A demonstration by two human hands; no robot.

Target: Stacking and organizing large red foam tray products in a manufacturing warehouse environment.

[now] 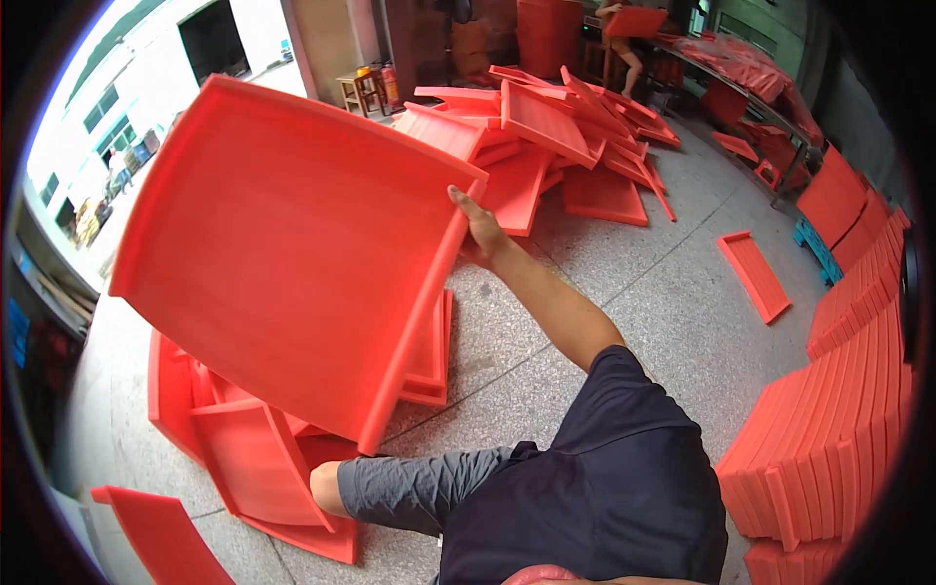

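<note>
The person's right hand (485, 234) pinched the right-hand rim of a red shallow tray (292, 253), the thumb laid over the edge onto the near face and the other fingers mostly hidden behind it. The left hand was out of sight, so the state of its grip could not be told. The tray was raised at a tilt, its broad hollow face toward the camera; its lowest corner was close to the grey shorts (419, 487), though whether they touched could not be told. Beneath it, a loose heap of red trays (249, 458) lay on the speckled floor (507, 390). Beyond the hand spread a larger jumbled pile of red trays (556, 122), with a wooden stool (361, 95) and a red fire extinguisher (391, 88) behind. Rightward, a narrow red tray (754, 278) lay alone, near tightly packed red panels (809, 439). Farther back, a co-worker (616, 44) held a red panel (638, 21) beside a loaded desk (733, 89).
</note>
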